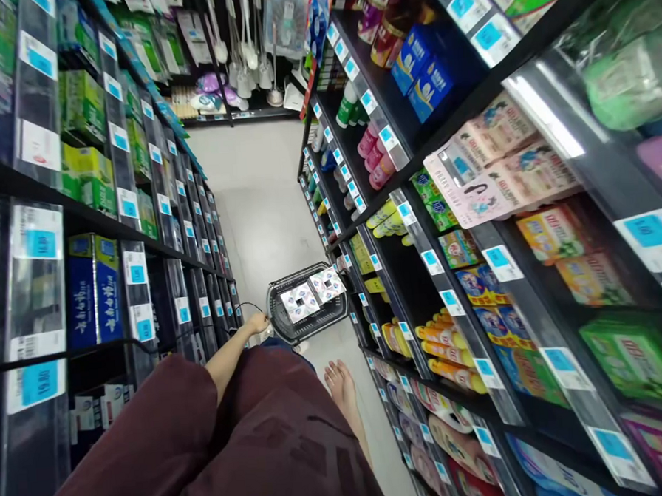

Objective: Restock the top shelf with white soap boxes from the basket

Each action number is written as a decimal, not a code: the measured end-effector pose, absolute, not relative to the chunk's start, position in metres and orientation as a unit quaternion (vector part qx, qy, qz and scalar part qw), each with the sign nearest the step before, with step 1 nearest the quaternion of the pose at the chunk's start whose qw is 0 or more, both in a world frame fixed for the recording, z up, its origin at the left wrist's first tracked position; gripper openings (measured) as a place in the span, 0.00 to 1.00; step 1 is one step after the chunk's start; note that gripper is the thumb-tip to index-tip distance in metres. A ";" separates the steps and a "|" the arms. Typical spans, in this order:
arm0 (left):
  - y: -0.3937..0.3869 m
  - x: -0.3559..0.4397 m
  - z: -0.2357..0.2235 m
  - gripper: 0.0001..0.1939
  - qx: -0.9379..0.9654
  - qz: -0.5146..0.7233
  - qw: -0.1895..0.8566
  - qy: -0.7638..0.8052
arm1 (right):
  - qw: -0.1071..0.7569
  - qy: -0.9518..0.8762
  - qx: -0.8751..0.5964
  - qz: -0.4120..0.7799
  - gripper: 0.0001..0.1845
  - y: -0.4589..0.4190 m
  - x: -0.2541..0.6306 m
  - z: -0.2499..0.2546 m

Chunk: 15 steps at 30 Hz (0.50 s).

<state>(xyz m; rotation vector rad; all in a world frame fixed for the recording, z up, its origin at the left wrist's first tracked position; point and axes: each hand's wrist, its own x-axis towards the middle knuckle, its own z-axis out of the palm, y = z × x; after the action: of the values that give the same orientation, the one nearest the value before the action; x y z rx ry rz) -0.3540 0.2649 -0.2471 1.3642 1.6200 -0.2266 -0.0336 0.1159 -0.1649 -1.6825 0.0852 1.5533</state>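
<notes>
My left hand (257, 324) reaches down from a maroon sleeve and is closed round the thin black handle of a dark shopping basket (284, 321). Two white patterned packs (311, 292) lie side by side in the basket. My right hand (339, 381) hangs loose beside my body, just below the basket, with its fingers stretched out and holding nothing. It is close to the lower right shelves.
I stand in a narrow shop aisle with a pale floor (256, 207). Black shelves with blue price tags line both sides: green and blue boxes on the left (94, 290), bottles, tubes and packets on the right (452, 338). Brushes and utensils hang at the far end (243, 53).
</notes>
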 end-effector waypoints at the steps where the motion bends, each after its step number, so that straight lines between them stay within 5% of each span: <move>1: 0.264 -0.351 -0.246 0.12 0.555 -0.082 0.484 0.672 | 0.412 0.039 -0.677 0.609 0.28 0.118 -0.021 -0.165; 10: 0.273 -0.324 -0.232 0.11 0.561 -0.038 0.481 0.672 | 0.478 0.111 -0.719 0.492 0.24 0.124 0.089 -0.164; 15: 0.347 -0.335 -0.231 0.10 0.607 -0.081 0.491 0.620 | 0.501 0.118 -0.749 0.418 0.27 0.095 0.051 -0.185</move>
<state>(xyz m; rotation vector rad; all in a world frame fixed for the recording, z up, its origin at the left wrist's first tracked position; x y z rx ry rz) -0.3352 0.3471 -0.2309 1.4726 1.5055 -0.1957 0.0507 0.0955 -0.1855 -1.8101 0.2843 1.0116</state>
